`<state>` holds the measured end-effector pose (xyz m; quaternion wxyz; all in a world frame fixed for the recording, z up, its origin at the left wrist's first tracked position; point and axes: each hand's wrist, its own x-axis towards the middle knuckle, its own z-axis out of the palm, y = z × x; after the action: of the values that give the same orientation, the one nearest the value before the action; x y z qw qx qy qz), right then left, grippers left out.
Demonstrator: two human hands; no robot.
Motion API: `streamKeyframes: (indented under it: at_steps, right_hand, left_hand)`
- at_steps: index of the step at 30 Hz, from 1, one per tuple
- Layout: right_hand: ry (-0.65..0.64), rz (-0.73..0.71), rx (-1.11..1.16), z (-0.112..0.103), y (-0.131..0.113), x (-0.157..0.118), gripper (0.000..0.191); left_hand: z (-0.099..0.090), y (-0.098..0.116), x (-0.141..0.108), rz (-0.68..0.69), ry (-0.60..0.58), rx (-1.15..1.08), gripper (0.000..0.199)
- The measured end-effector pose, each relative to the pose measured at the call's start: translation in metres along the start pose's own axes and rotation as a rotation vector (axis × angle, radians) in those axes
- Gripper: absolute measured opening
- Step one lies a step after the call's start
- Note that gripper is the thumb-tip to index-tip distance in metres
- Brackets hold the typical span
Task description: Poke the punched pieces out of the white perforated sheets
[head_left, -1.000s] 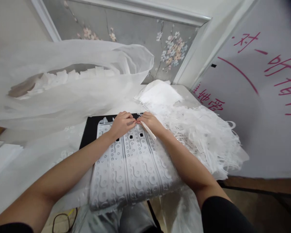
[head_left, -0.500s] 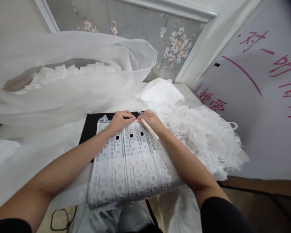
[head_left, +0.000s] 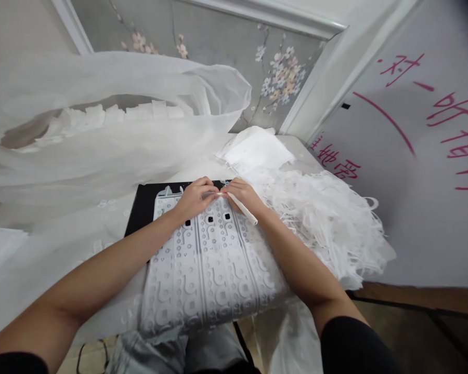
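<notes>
The right hand point(head_left: 242, 195) is gripping a slim white stick point(head_left: 243, 209), the fingers closing around its far end while the rest is slanting back under the palm toward the wrist. The left hand point(head_left: 197, 197) is curling its fingers inward, with its tips meeting those of the right hand; whether it is pinching anything is too small to tell. Both hands are working above the far part of a pale embossed sheet point(head_left: 218, 270), which is lying between the forearms, showing rows of rings, curves and three small black squares, and sagging over the near edge of the desk point(head_left: 298, 150). Beneath its far left corner a black board point(head_left: 140, 213) is showing. Just beside the right hand and forearm, a tangled heap of white strips point(head_left: 327, 223) is spreading across the desk, and some flat white pieces point(head_left: 257, 148) are resting behind it. Behind the left hand, a large translucent bag point(head_left: 214, 88) is gaping open, and white scraps point(head_left: 117, 115) are filling its mouth. At the far left, some white sheets point(head_left: 3, 249) are lying stacked
</notes>
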<state>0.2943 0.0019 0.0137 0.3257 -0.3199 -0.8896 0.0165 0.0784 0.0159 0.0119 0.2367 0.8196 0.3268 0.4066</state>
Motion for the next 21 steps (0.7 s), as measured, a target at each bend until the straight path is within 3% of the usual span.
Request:
streamKeyframes:
  at_steps: [4, 14, 21]
  right_hand:
    - [-0.003, 0.028, 0.029, -0.001, -0.002, 0.001, 0.028]
    - [-0.022, 0.100, 0.097, 0.001, -0.006, 0.001, 0.027]
    - [-0.059, 0.381, 0.317, -0.009, -0.004, 0.001, 0.020]
  left_hand:
    - [0.000, -0.003, -0.001, 0.073, -0.011, 0.077, 0.017]
    - [-0.002, 0.000, -0.002, 0.072, -0.029, 0.086, 0.019]
    - [0.000, -0.003, -0.001, 0.163, -0.078, 0.210, 0.017]
